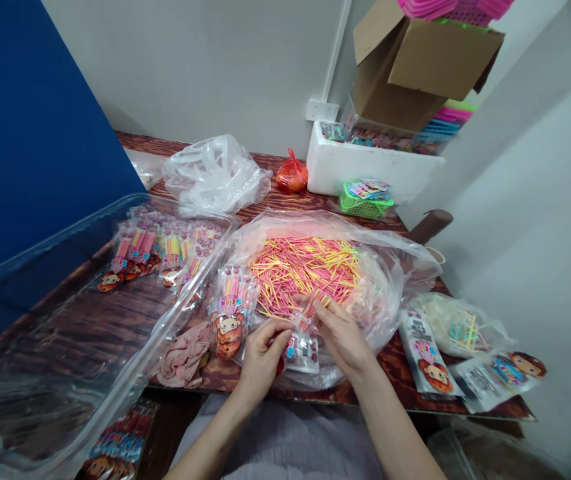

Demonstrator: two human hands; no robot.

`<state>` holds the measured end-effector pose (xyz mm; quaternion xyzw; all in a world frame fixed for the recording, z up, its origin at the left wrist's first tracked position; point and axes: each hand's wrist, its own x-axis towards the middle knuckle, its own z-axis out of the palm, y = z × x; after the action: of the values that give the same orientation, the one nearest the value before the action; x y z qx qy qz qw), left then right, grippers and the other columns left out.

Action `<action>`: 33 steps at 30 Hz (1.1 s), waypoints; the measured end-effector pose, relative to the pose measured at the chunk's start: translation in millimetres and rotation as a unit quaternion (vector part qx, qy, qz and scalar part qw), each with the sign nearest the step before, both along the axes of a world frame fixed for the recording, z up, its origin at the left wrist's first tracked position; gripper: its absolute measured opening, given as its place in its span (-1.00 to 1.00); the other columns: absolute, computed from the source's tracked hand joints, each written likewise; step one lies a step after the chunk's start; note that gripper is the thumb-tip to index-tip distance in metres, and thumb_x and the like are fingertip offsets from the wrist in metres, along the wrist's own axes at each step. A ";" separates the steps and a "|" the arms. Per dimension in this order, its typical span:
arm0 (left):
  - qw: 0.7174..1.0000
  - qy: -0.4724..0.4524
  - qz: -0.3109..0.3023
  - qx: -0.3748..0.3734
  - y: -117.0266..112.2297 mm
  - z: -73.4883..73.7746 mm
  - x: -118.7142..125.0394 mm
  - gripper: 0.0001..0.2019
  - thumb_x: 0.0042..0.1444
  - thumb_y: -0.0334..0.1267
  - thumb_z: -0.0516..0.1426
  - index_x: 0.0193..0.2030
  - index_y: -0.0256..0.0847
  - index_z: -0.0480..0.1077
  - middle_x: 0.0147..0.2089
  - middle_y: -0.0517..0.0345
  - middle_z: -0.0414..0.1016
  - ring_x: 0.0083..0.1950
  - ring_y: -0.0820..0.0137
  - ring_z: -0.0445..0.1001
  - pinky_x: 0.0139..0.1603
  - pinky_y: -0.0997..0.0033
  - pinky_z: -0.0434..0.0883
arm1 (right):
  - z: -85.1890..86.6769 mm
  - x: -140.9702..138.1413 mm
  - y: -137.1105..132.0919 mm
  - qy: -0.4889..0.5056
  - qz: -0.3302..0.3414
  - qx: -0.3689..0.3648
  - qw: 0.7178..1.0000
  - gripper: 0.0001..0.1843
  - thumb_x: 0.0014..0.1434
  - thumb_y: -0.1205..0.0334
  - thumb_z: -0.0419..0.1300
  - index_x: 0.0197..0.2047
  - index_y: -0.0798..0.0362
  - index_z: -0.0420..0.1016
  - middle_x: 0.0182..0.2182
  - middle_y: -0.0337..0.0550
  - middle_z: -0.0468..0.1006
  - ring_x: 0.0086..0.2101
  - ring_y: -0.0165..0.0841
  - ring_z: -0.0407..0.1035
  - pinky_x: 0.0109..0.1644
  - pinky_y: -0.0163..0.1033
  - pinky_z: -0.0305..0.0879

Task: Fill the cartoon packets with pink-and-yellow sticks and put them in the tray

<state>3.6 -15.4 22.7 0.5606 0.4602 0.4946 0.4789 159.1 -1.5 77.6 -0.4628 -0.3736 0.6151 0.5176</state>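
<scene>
My right hand [343,337] is closed round a small bunch of pink and yellow sticks [321,298]. Its fingertips are beside the clear printed mouth of a small pouch [301,321]. My left hand [264,353] pinches the near edge of that pouch; its fingers partly hide the grip. Under both hands lies a printed clear pouch [308,357]. Just beyond them, a large open plastic bag [385,293] holds a heap of loose pink and yellow sticks [300,267]. Left of my left hand, filled pouches with a cartoon face [230,327] overlap in a pile.
A clear plastic bin [165,327] at left contains filled pouches [138,250]. Nearby lies a crumpled cloth [185,357]. Printed pouches [428,360] and a bag of sticks [458,327] lie right. Behind are a green basket [365,207], a white foam box [365,167] and a cardboard box [435,60].
</scene>
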 end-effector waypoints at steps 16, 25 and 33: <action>0.990 -0.099 -0.010 -0.103 -4.6 19.8 -16.0 -0.83 0.09 -0.17 0.21 -0.34 -0.22 0.36 -0.40 0.23 0.39 -0.37 0.47 0.37 -0.33 0.52 0.36 | -7.9 -37.0 -25.2 -0.297 -0.043 0.212 0.930 -0.87 0.33 0.24 0.05 -0.14 -0.04 0.42 -0.22 -0.16 0.49 -0.17 -0.29 0.38 -0.08 -0.22 0.27; 0.984 -0.095 -0.085 -0.121 6.7 32.5 -41.1 -0.77 0.03 -0.18 0.24 -0.18 -0.20 0.46 -0.23 0.12 0.55 -0.21 0.36 0.50 -0.14 0.40 0.43 | -6.4 -54.3 -28.8 -0.295 -0.007 0.262 0.919 -0.81 0.32 0.32 0.04 -0.13 -0.05 0.47 -0.16 -0.12 0.47 -0.11 -0.27 0.37 0.00 -0.17 0.28; 0.980 0.065 0.190 0.014 65.7 30.4 -73.0 -0.77 0.14 -0.12 0.15 -0.14 -0.20 0.39 -0.29 0.18 0.48 -0.27 0.37 0.47 -0.17 0.37 0.43 | -43.0 13.1 13.6 -0.485 -0.068 0.190 0.851 -0.81 0.31 0.30 0.03 -0.17 0.04 0.48 -0.26 -0.07 0.51 -0.18 -0.21 0.36 -0.07 -0.12 0.25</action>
<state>-69.4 50.3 53.1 0.5007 0.5817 0.5450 0.3375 172.3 12.0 34.6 -0.6192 -0.6542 0.1932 0.3890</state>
